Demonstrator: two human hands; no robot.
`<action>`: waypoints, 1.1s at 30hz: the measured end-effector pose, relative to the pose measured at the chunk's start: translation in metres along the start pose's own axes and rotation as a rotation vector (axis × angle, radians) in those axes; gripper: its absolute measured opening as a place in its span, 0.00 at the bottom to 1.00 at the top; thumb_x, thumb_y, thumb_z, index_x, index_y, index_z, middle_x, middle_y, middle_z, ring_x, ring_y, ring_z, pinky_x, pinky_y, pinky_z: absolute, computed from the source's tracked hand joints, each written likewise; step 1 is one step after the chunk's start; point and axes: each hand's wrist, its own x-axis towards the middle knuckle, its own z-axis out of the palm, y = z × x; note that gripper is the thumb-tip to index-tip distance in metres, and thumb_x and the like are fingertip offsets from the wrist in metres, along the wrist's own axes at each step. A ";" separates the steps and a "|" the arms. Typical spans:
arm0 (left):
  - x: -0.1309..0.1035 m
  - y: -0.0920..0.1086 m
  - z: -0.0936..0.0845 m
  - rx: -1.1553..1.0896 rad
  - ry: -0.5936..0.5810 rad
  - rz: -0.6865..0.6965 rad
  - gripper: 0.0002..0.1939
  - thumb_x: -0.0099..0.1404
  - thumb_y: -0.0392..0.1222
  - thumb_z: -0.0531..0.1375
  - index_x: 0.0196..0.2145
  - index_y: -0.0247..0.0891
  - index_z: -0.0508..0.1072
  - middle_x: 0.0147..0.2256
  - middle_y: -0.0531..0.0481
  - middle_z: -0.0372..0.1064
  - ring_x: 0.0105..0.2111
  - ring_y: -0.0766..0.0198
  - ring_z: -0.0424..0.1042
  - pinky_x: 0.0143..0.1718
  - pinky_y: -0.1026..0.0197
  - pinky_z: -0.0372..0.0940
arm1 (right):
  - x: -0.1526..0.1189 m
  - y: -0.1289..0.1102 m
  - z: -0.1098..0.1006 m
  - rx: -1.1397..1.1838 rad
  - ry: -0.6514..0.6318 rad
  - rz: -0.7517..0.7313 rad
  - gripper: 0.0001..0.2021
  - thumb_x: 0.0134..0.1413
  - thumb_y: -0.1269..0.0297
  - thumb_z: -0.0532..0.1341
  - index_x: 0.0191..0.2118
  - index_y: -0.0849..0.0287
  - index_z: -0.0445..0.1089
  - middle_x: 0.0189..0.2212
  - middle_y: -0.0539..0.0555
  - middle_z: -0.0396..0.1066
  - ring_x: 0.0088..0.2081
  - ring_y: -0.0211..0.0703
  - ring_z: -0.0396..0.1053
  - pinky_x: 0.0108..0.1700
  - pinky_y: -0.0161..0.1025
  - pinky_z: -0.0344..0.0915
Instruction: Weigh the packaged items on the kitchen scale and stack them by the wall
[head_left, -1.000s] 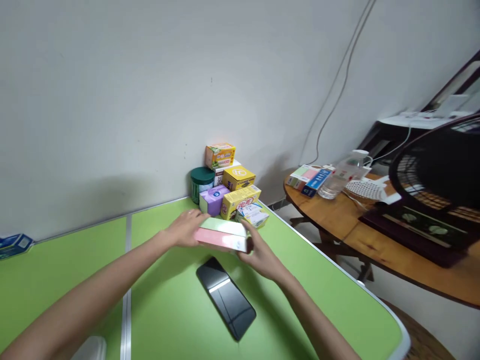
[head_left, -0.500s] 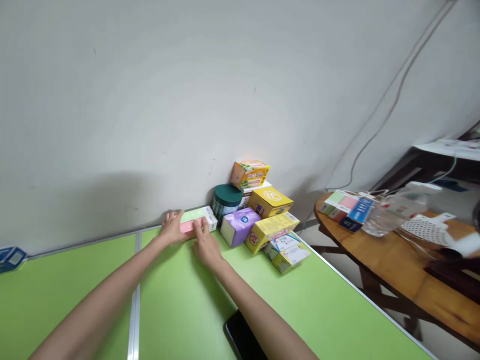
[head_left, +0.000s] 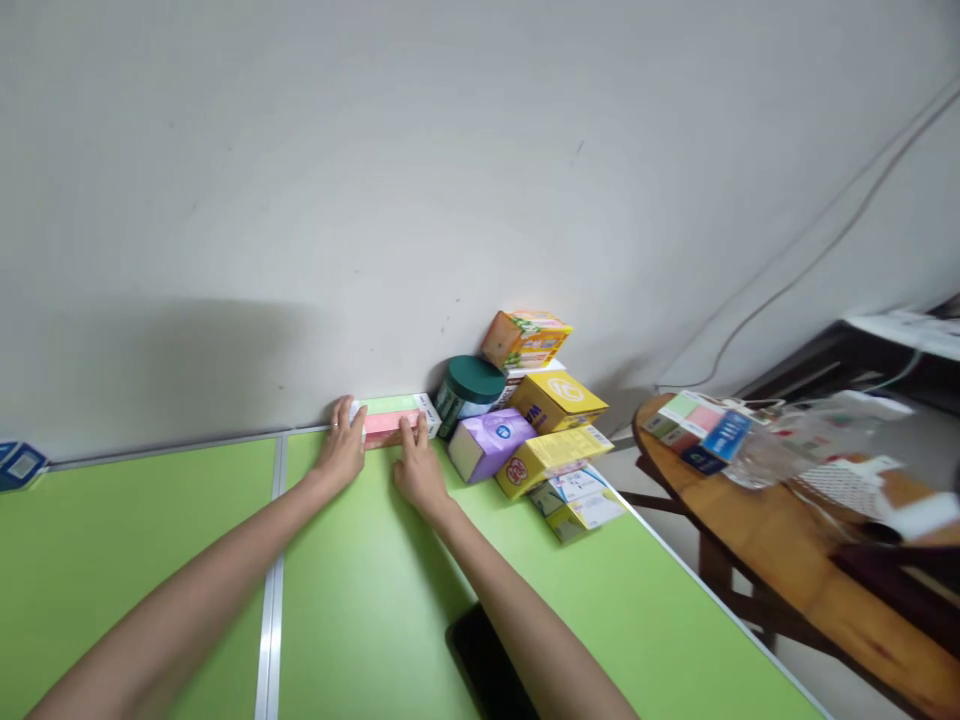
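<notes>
A pink, green and white box (head_left: 390, 422) lies against the wall at the back of the green table (head_left: 360, 600). My left hand (head_left: 343, 445) grips its left end, with the fingers along the side. My right hand (head_left: 420, 470) rests its fingertips on the front right part of the same box. Just right of the box stands a jar with a dark green lid (head_left: 475, 378). Beside the jar are a purple box (head_left: 491, 443), a yellow box (head_left: 559, 400) and a long yellow box (head_left: 553, 460). An orange box (head_left: 526, 340) sits on a white one behind them.
A white and yellow box (head_left: 577, 503) lies near the table's right edge. The black phone (head_left: 487, 660) is partly under my right forearm. A blue box (head_left: 21, 466) sits far left. Right of the table, a wooden table (head_left: 750, 530) holds boxes, plastic and cables.
The view has shifted a little. My left hand has moved to the box's left end, its fingers now along the side. My right fingertips have shifted slightly toward the box's right end.
</notes>
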 end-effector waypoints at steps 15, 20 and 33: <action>-0.249 -0.041 -0.168 -0.202 -0.452 0.117 0.05 0.56 0.38 0.57 0.30 0.39 0.73 0.29 0.51 0.68 0.32 0.63 0.68 0.37 0.59 0.67 | -0.145 -0.177 -0.004 0.649 -0.838 -0.417 0.09 0.46 0.75 0.52 0.24 0.62 0.69 0.21 0.48 0.67 0.25 0.35 0.65 0.29 0.31 0.61; -0.311 -0.114 -0.215 -0.281 -0.458 -0.058 0.05 0.55 0.40 0.59 0.29 0.40 0.74 0.34 0.53 0.69 0.33 0.65 0.70 0.37 0.63 0.67 | -0.147 -0.262 0.041 0.744 -1.145 -0.493 0.09 0.45 0.73 0.55 0.27 0.63 0.73 0.23 0.48 0.70 0.28 0.36 0.68 0.37 0.36 0.65; -0.237 -0.366 -0.283 -0.273 0.678 -0.712 0.36 0.53 0.24 0.51 0.60 0.37 0.53 0.62 0.44 0.50 0.63 0.57 0.48 0.63 0.53 0.44 | -0.015 -0.442 0.166 0.897 -0.446 -0.344 0.34 0.47 0.76 0.51 0.63 0.58 0.48 0.60 0.61 0.56 0.60 0.50 0.56 0.58 0.52 0.57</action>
